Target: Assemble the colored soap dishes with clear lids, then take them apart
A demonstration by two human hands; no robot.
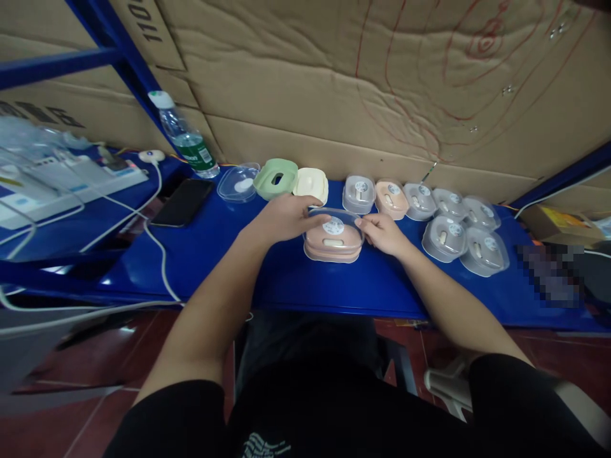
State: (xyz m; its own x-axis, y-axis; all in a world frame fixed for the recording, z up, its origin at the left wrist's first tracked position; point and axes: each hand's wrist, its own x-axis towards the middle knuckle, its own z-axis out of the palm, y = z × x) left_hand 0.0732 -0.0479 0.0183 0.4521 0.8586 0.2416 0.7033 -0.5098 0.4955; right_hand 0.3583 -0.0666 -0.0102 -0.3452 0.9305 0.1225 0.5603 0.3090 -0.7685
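On the blue table in front of me sits a pink plastic box [333,243] under a clear cover with a round white sticker. My left hand [285,219] grips the cover's left side, its thumb reaching over the top. At the right side, my right hand [382,233] pinches the cover's edge between thumb and fingers. Just beyond my left hand lie a cream lid-like piece [311,182], a green piece with an oval hole [277,179] and a loose clear cover [238,182].
Covered boxes stand right: a grey one [359,193], a peach one [392,198] and several more grey ones [443,238]. Left are a water bottle [193,149], a black phone [182,202] and a power strip [81,187] with white cables. A cardboard wall [286,83] closes the back.
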